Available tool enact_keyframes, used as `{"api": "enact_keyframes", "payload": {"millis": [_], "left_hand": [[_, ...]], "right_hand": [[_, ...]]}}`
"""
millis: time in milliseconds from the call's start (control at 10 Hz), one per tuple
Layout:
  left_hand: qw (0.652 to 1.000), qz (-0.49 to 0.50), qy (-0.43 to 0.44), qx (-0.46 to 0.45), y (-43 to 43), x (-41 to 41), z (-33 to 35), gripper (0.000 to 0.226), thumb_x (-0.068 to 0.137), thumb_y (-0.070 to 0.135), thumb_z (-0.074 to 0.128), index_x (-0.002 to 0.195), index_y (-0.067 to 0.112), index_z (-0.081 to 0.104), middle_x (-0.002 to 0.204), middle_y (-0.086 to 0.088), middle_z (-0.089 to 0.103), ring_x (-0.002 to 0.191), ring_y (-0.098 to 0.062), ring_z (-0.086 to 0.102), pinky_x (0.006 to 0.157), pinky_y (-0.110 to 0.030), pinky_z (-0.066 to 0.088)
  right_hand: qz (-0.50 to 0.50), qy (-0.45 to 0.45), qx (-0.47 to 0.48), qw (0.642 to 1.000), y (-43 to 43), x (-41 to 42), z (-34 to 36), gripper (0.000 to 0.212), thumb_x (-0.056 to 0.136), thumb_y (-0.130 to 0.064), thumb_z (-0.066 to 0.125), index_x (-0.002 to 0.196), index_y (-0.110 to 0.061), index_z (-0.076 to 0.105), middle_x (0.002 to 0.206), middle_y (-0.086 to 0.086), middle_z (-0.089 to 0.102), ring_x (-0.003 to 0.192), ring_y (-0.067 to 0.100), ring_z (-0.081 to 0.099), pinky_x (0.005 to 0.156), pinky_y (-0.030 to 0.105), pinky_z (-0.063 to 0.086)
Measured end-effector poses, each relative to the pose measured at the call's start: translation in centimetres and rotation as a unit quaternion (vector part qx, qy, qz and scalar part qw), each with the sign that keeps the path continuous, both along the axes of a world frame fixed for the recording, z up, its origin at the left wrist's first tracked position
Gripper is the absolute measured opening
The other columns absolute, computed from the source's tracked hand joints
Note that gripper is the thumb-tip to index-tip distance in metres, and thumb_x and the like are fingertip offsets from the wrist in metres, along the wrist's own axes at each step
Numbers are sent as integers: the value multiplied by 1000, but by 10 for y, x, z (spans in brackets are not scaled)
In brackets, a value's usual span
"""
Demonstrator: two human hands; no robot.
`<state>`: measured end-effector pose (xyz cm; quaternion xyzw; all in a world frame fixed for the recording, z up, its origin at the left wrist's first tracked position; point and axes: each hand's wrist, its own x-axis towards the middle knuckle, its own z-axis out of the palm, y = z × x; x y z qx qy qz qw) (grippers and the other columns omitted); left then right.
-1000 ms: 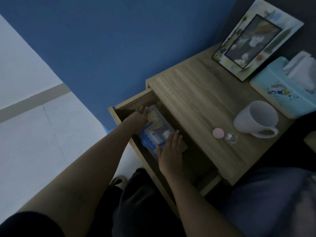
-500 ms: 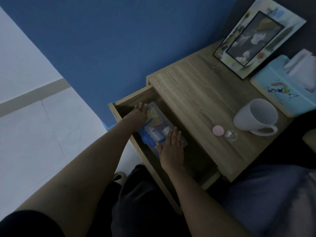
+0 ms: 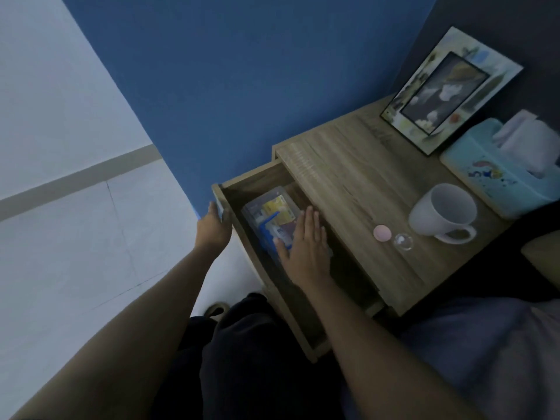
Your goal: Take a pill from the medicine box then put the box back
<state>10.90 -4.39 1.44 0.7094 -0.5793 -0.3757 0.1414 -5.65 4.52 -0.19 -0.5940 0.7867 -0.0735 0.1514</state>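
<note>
While the right hand (image 3: 306, 247) lies flat on the medicine box (image 3: 272, 216), the left hand (image 3: 213, 227) clasps the drawer front (image 3: 218, 197).

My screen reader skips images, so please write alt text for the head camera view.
A person's right hand lies flat on a clear medicine box inside an open wooden drawer, while the left hand holds the drawer's front. On the nightstand sit a white mug, a pink pill, a picture frame and a tissue box.

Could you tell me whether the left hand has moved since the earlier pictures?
Yes. The left hand has left the medicine box inside the drawer and gone outward to the drawer's front panel, at its far corner.
</note>
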Motion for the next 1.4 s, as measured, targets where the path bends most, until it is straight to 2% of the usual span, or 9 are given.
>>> {"api": "enact_keyframes", "payload": {"millis": [200,400,600,800,1000,1100,1200,1300,1400], "left_hand": [[988,17,143,55,4,-11,-6,52,99,43,28,143,16,35,143,-15,47,128,-35,46,102,-43,39],[974,43,209,74,-4,-12,-16,52,98,46,32,142,21,39,144,-11,47,131,-33,44,111,-49,35],[962,27,256,88,-18,-32,-26,55,96,51,30,143,22,36,151,-7,39,139,-28,35,115,-49,27],[936,26,328,128,-33,-68,-20,54,99,46,25,141,14,37,151,-7,37,138,-25,35,109,-36,30],[915,26,372,154,-47,-102,-15,52,99,40,26,144,13,31,153,-6,34,140,-24,32,112,-37,26],[910,26,379,165,-51,-114,-13,53,100,41,25,145,13,30,153,-3,33,141,-24,32,113,-37,25],[903,17,391,180,-59,-129,-10,50,99,43,23,138,17,38,149,-3,36,141,-25,32,114,-39,23],[896,14,406,181,-63,-135,-12,49,99,44,22,137,19,39,148,-3,37,139,-26,33,113,-39,22],[878,40,441,184,-68,-139,-24,58,99,46,21,147,14,25,148,-3,37,140,-27,32,113,-39,23]], "right_hand": [[65,19,61,996,-35,-73,8,92,87,-68,25,146,-6,-9,157,13,-15,144,24,-17,113,40,-10],[121,-12,129,984,-42,-103,3,100,83,-73,28,144,-11,-21,154,8,-26,142,21,-21,111,37,-13],[131,-10,108,985,-39,-102,-1,100,83,-72,26,143,-8,-22,154,9,-27,142,21,-23,113,37,-13],[128,-5,95,987,-37,-102,-4,101,83,-73,24,144,-7,-20,155,11,-24,143,21,-21,117,39,-10],[125,-3,69,990,-36,-103,-8,101,80,-77,19,145,-7,-16,156,10,-20,144,21,-18,119,41,-7],[120,-10,57,991,-36,-102,-11,105,73,-82,9,145,-9,-15,156,8,-19,144,19,-17,119,40,-6],[112,3,26,993,-35,-100,-15,112,64,-84,-5,147,-10,-11,158,7,-12,145,20,-11,119,39,-3],[109,5,17,994,-35,-98,-17,113,62,-84,-8,147,-9,-8,158,8,-9,146,20,-9,119,39,-1],[107,-3,9,994,-37,-99,-23,113,65,-86,-5,148,-10,-3,157,5,-9,145,19,-9,116,37,-3]]}}
